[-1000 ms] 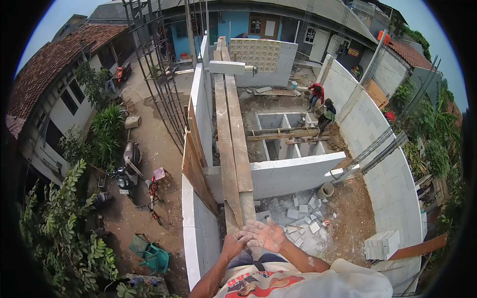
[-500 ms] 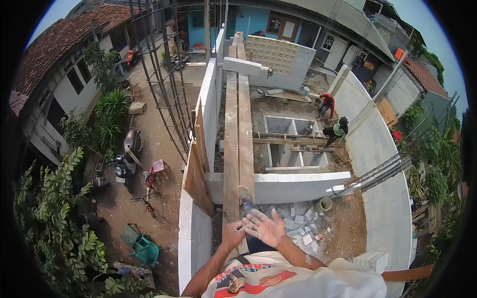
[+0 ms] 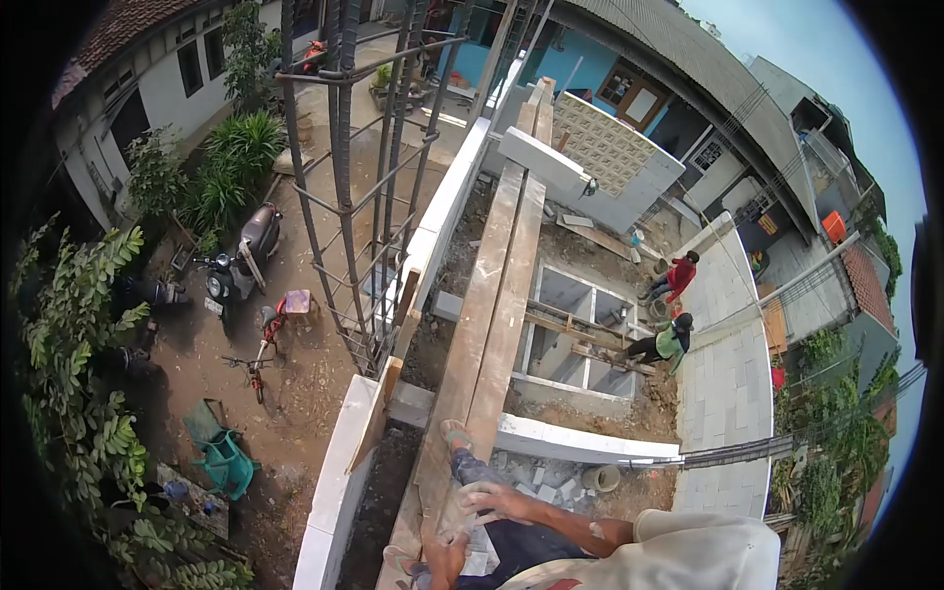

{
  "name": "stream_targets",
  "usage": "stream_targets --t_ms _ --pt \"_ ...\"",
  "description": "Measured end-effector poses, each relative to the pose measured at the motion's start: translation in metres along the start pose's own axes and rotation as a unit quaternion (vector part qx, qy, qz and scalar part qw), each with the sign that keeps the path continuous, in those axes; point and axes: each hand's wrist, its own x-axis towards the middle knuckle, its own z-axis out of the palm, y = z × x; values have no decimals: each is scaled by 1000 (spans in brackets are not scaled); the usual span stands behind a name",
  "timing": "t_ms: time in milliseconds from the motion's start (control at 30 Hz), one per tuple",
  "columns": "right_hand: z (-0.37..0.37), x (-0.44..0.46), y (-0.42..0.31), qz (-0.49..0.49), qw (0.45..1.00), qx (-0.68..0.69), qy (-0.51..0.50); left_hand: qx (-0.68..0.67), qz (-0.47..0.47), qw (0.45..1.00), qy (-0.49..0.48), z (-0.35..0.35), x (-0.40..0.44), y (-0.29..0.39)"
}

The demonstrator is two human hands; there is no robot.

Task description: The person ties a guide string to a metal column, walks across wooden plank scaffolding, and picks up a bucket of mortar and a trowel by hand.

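Two long wooden planks [image 3: 492, 295] run side by side away from me, and my sandalled feet stand on them. My right hand [image 3: 495, 501], dusty, hovers over my bent leg with its fingers loosely curved and apart, holding nothing that shows. Low beside the other leg, my left hand [image 3: 447, 556] hangs over the planks; its fingers are partly hidden, so its grip is unclear. A pale block [image 3: 544, 160] lies across the far part of the planks.
A white block wall [image 3: 334, 492] and a steel rebar column [image 3: 344, 197] rise left of the planks. Right of them are a low cross wall [image 3: 580, 442], a partitioned pit [image 3: 580, 334] and two people, one in red [image 3: 678, 278], one in green [image 3: 672, 342]. A motorbike [image 3: 236, 261] stands below left.
My hands were together in front of me; they have now come apart and lowered. My feet are further along the planks, and the view has tilted, with the rebar column nearer.
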Motion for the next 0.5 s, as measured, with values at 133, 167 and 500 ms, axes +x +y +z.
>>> stream_targets --t_ms 133,167,500 --pt "-71 29 39 -17 817 -572 76 199 -67 977 38 -6 37 -100" --pt "-77 34 52 67 762 -631 126 222 -79 971 48 -8 46 -114" --pt "-93 100 162 192 696 -656 220 340 -166 920 99 8 66 -262"
